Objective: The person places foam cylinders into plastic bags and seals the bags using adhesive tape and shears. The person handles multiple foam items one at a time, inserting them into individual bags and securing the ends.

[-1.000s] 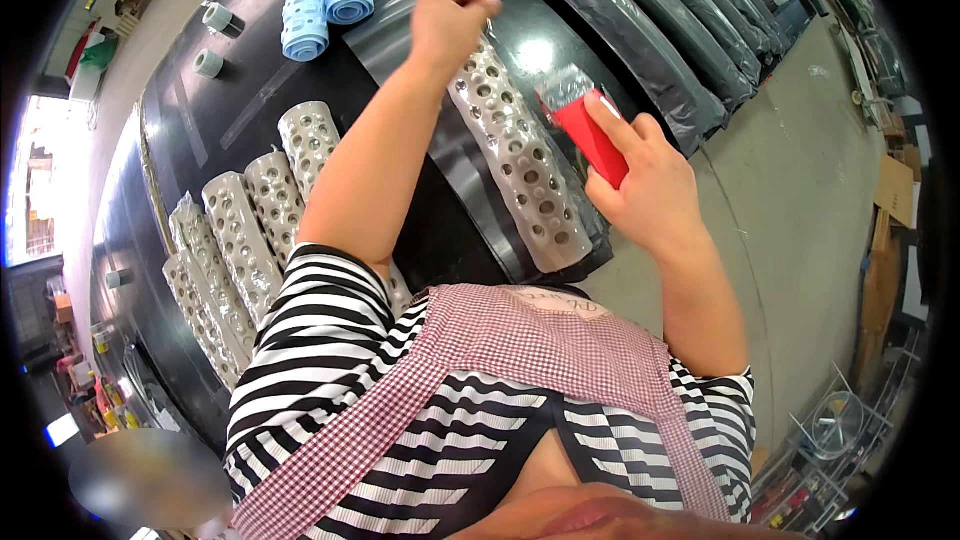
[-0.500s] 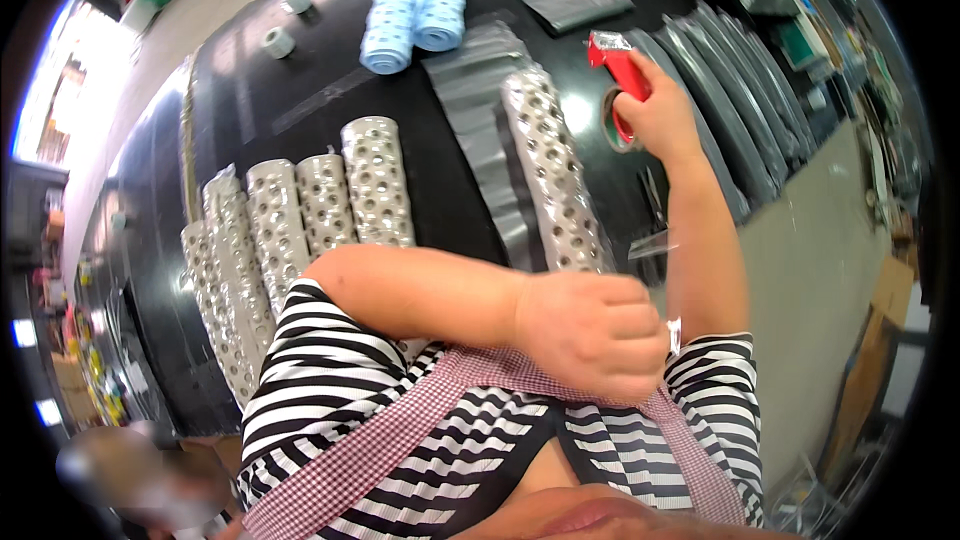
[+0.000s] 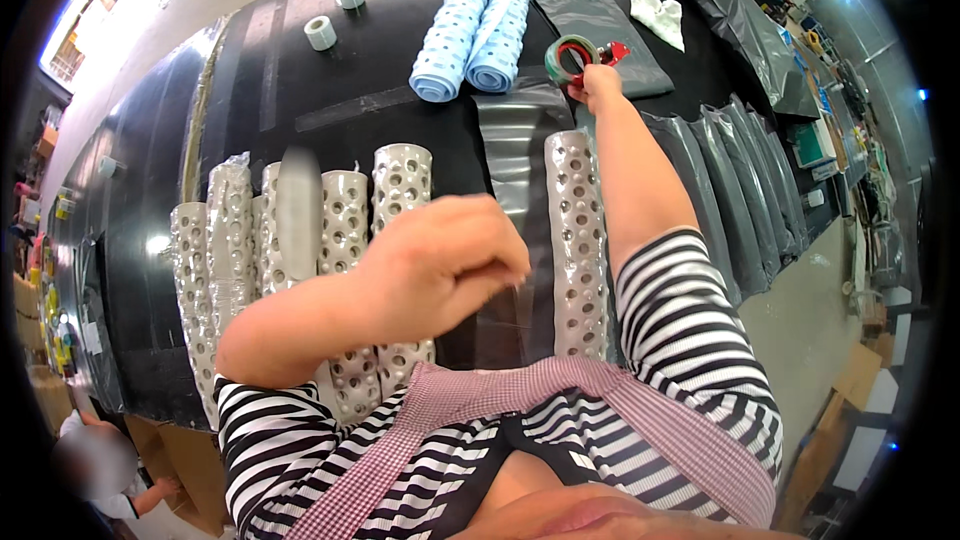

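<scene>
My right hand (image 3: pixel 597 87) reaches over the table and grips a red tape dispenser (image 3: pixel 612 55) with a roll of tape (image 3: pixel 570 60) in it. Closer to me, my left hand (image 3: pixel 440 265) hovers with its fingers curled closed; whatever they hold, if anything, is hidden. Below and between the arms, a perforated grey roll (image 3: pixel 578 240) in clear wrap lies beside a flat grey plastic bag (image 3: pixel 520 150). Left of my left hand stand several similar wrapped rolls (image 3: pixel 402 175). A blurred pale oblong shape (image 3: pixel 298 215) shows in front of them; its kind cannot be made out.
Two light blue perforated rolls (image 3: pixel 455 40) lie at the far middle, with small white rolls (image 3: pixel 320 33) to their left. Dark grey plastic bags (image 3: pixel 715 180) are stacked on the right. A white cloth (image 3: pixel 657 17) lies farther back. Another person (image 3: pixel 110 465) is at lower left beside a cardboard box (image 3: pixel 185 465).
My right hand has moved away from me and left with the tape dispenser. My left hand has swung left and up from near my chest; the clear strip near it no longer shows plainly.
</scene>
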Motion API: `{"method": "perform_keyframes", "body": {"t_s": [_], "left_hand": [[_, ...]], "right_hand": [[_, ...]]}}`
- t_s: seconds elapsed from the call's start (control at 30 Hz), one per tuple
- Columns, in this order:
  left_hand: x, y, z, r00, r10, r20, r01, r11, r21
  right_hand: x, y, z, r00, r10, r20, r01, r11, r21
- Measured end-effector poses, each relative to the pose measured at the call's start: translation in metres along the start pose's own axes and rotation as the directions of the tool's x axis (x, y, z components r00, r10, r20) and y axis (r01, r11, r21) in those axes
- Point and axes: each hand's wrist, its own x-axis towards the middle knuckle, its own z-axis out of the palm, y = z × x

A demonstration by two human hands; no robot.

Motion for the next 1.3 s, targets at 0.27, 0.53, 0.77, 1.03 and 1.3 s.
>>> {"method": "perform_keyframes", "body": {"t_s": [0.27,0.53,0.77,1.03,1.3], "left_hand": [[0.041,-0.042,0.01,0.946,-0.319,0.048,0.322,0.924,-0.205],[0.088,-0.094,0.077,0.937,-0.344,-0.063,0.334,0.934,-0.127],[0.105,-0.142,0.129,0.893,-0.451,0.02,0.451,0.891,-0.054],[0.126,-0.194,0.153,0.907,-0.421,0.009,0.405,0.879,0.252],[0.119,-0.197,0.159,0.932,-0.356,0.063,0.278,0.817,0.506]], "right_hand": [[-0.121,-0.006,-0.039,0.853,-0.393,0.343,0.322,0.914,0.247],[-0.299,0.032,-0.125,0.74,-0.038,0.671,-0.208,0.937,0.281],[-0.316,0.076,-0.145,0.937,0.114,0.331,-0.217,0.931,0.293],[-0.257,0.071,-0.14,0.926,0.246,0.288,-0.298,0.942,0.153],[-0.244,0.058,-0.138,0.847,0.36,0.391,-0.396,0.918,0.012]]}}
